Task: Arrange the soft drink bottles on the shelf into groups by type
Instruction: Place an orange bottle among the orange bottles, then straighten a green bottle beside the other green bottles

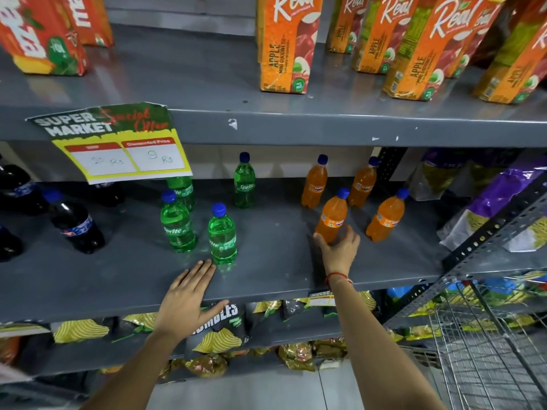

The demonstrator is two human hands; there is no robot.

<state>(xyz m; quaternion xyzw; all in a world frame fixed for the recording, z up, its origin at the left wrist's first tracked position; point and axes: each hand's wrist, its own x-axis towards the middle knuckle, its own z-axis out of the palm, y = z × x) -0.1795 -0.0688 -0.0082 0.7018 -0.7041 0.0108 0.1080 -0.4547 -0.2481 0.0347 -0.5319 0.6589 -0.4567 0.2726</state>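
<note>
On the grey middle shelf (278,270) stand three kinds of small bottles with blue caps. Dark cola bottles (75,223) are at the left. Several green Sprite bottles (177,223) stand in the middle, one of them (222,235) nearest the front. Several orange Fanta bottles (384,216) are grouped at the right. My right hand (340,250) is wrapped around the base of the front orange bottle (333,216), which stands upright. My left hand (189,297) lies flat and open on the shelf's front edge, just below the nearest Sprite bottle, holding nothing.
A paper price sign (118,143) hangs from the shelf above and hides part of a Sprite bottle. Juice cartons (284,45) fill the upper shelf. Purple and yellow snack bags (485,202) sit at the right, chip bags (219,335) below, a wire basket (485,344) at lower right.
</note>
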